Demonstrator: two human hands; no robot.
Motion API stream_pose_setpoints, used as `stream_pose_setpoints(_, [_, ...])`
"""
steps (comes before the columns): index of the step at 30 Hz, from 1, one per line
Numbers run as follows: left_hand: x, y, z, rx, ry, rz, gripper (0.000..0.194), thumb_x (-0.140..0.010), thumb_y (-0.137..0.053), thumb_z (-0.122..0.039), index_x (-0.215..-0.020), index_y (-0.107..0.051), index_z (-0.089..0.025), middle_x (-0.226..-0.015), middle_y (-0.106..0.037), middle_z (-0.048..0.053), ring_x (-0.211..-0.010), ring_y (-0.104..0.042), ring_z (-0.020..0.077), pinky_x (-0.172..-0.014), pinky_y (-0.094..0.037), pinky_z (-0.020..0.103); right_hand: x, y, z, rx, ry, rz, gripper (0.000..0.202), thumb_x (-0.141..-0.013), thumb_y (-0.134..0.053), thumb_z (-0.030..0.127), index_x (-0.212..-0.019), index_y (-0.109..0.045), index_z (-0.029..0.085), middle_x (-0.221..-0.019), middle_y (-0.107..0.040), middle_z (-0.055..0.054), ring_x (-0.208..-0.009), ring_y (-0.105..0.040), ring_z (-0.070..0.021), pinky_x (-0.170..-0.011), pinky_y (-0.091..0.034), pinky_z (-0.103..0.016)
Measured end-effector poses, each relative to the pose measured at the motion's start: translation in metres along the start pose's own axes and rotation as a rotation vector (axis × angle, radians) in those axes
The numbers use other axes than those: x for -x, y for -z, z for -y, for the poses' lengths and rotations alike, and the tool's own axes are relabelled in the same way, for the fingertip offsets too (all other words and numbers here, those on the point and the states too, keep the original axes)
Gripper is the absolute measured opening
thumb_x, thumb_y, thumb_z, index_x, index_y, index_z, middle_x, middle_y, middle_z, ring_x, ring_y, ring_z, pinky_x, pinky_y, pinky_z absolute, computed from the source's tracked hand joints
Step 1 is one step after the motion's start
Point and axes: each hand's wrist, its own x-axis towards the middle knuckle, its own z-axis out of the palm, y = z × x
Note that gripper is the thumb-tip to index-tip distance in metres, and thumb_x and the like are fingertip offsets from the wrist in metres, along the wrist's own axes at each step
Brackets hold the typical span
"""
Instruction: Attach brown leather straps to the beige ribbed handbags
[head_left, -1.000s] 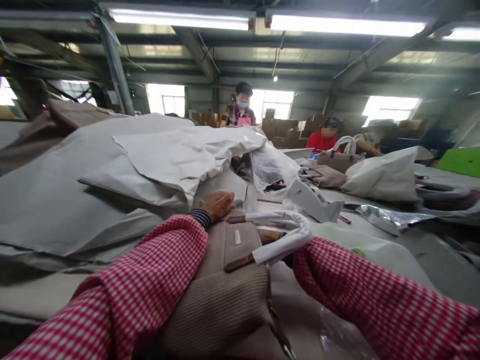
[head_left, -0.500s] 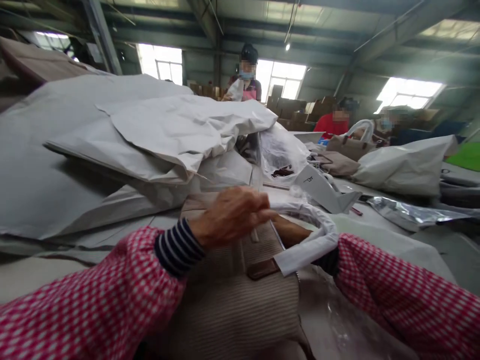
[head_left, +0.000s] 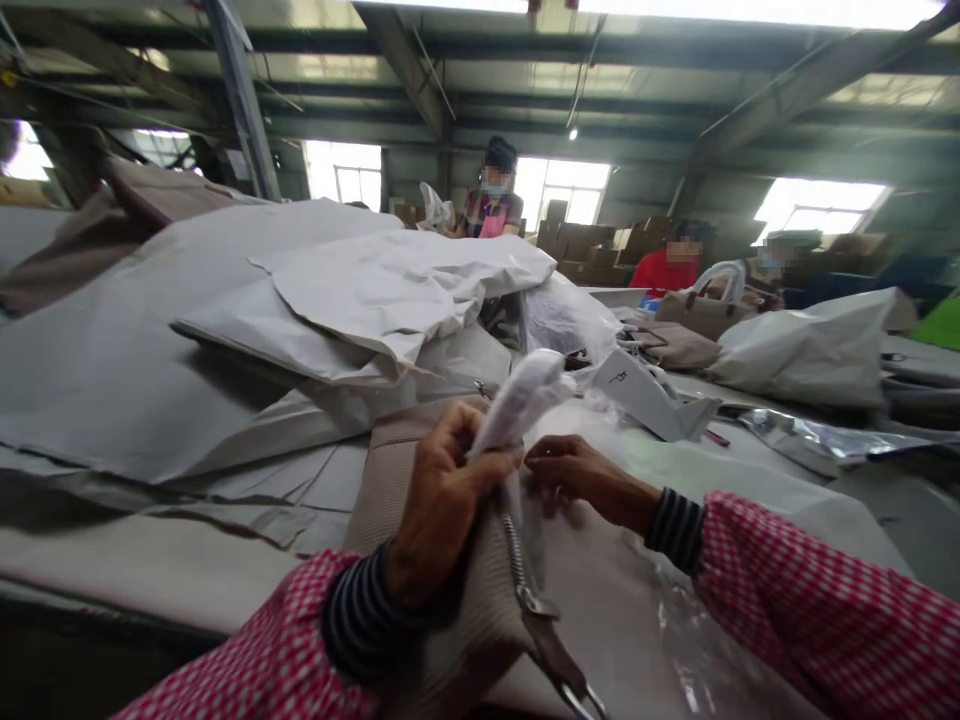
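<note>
A beige ribbed handbag (head_left: 382,470) lies tilted in front of me, its metal zipper (head_left: 514,555) running along the top edge to a brown tab with a ring. My left hand (head_left: 442,490) is closed at the bag's top, thumb and fingers around the base of a handle (head_left: 525,395) wrapped in white paper. Just right of it, my right hand (head_left: 589,480) has its fingers curled in by the zipper edge; what they pinch is hidden and partly blurred. Clear plastic film (head_left: 690,630) lies at the right of the bag.
Large white paper sheets (head_left: 360,300) are heaped at the left and back. Behind my right hand are a folded white card (head_left: 645,390), silver foil (head_left: 817,435) and another handbag (head_left: 697,315) with wrapped handles. Several people work across the table.
My left hand has come down onto the wrapped handle, which now stands upright. My right hand has come out from behind the handle. The bag has tilted, bringing its zipper end into view.
</note>
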Motion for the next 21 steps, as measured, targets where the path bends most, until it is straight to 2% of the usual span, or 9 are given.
stream_pose_setpoints(2, [0.005, 0.013, -0.001, 0.02, -0.009, -0.124, 0.033, -0.075, -0.082, -0.026, -0.086, -0.052, -0.022, -0.07, -0.06, -0.006, -0.057, -0.054, 0.0103, -0.052, -0.044, 0.02, 0.005, 0.005, 0.009, -0.053, 0.049, -0.138, 0.025, -0.074, -0.07, 0.031, -0.092, -0.065, 0.015, -0.081, -0.072, -0.006, -0.06, -0.067, -0.0147, -0.042, -0.041, -0.019])
stream_pose_setpoints(5, [0.012, 0.022, 0.0, 0.074, 0.053, -0.124, 0.043, -0.071, -0.086, -0.022, -0.097, -0.051, -0.024, -0.078, -0.068, -0.005, -0.061, -0.062, 0.0137, -0.054, -0.05, 0.022, 0.011, 0.005, 0.025, -0.047, 0.286, -0.264, 0.024, -0.074, -0.07, 0.032, -0.091, -0.067, 0.016, -0.085, -0.07, -0.005, -0.069, -0.066, -0.0153, -0.046, -0.046, -0.02])
stream_pose_setpoints(8, [0.017, 0.023, 0.0, 0.027, 0.022, -0.097, 0.043, -0.072, -0.089, -0.026, -0.105, -0.06, -0.023, -0.093, -0.074, 0.0, -0.077, -0.07, 0.017, -0.065, -0.056, 0.025, 0.018, -0.006, 0.039, 0.026, 0.423, -0.226, 0.024, -0.076, -0.07, 0.032, -0.095, -0.07, 0.017, -0.09, -0.069, -0.005, -0.075, -0.064, -0.0164, -0.048, -0.048, -0.021])
stream_pose_setpoints(10, [0.018, 0.022, 0.0, -0.07, -0.021, -0.071, 0.029, -0.08, -0.086, -0.035, -0.098, -0.068, -0.02, -0.09, -0.073, 0.001, -0.078, -0.068, 0.0154, -0.068, -0.055, 0.022, 0.022, -0.012, 0.042, 0.028, 0.449, -0.171, 0.027, -0.076, -0.07, 0.033, -0.097, -0.07, 0.017, -0.092, -0.07, -0.005, -0.075, -0.063, -0.0164, -0.049, -0.048, -0.022])
stream_pose_setpoints(12, [0.016, 0.023, 0.0, -0.142, -0.015, -0.046, 0.029, -0.089, -0.078, -0.045, -0.088, -0.07, -0.017, -0.081, -0.07, 0.002, -0.071, -0.065, 0.0135, -0.063, -0.053, 0.021, 0.024, -0.013, 0.04, 0.008, 0.438, -0.16, 0.023, -0.077, -0.066, 0.034, -0.091, -0.07, 0.016, -0.083, -0.069, -0.004, -0.067, -0.06, -0.0146, -0.049, -0.046, -0.022])
stream_pose_setpoints(14, [0.01, 0.024, -0.002, -0.112, -0.009, -0.062, 0.034, -0.094, -0.072, -0.05, -0.085, -0.068, -0.017, -0.077, -0.068, 0.002, -0.067, -0.063, 0.0128, -0.059, -0.052, 0.021, 0.022, -0.003, 0.034, 0.021, 0.406, -0.216, 0.021, -0.078, -0.059, 0.034, -0.078, -0.069, 0.016, -0.067, -0.063, -0.001, -0.056, -0.053, -0.012, -0.048, -0.042, -0.022])
stream_pose_setpoints(16, [0.002, 0.022, -0.006, -0.006, -0.058, -0.093, 0.033, -0.094, -0.072, -0.048, -0.083, -0.064, -0.018, -0.073, -0.063, 0.0, -0.063, -0.06, 0.0119, -0.059, -0.053, 0.022, 0.018, 0.016, 0.028, 0.093, 0.372, -0.283, 0.022, -0.077, -0.056, 0.033, -0.068, -0.067, 0.016, -0.057, -0.057, 0.0, -0.052, -0.048, -0.0114, -0.048, -0.038, -0.023])
stream_pose_setpoints(18, [-0.006, 0.016, -0.013, 0.1, -0.151, -0.105, 0.037, -0.095, -0.071, -0.047, -0.077, -0.056, -0.019, -0.064, -0.051, -0.005, -0.053, -0.05, 0.0094, -0.054, -0.051, 0.023, 0.015, 0.038, 0.027, 0.141, 0.339, -0.371, 0.019, -0.073, -0.057, 0.029, -0.065, -0.068, 0.016, -0.059, -0.059, -0.002, -0.058, -0.052, -0.0138, -0.05, -0.038, -0.024])
stream_pose_setpoints(21, [-0.013, -0.003, -0.018, 0.151, -0.248, -0.048, 0.047, -0.097, -0.068, -0.052, -0.07, -0.045, -0.021, -0.057, -0.033, -0.009, -0.043, -0.031, 0.0074, -0.041, -0.04, 0.022, 0.014, 0.062, 0.041, 0.156, 0.348, -0.545, 0.019, -0.069, -0.057, 0.023, -0.075, -0.074, 0.016, -0.079, -0.071, -0.006, -0.077, -0.062, -0.0197, -0.061, -0.046, -0.027])
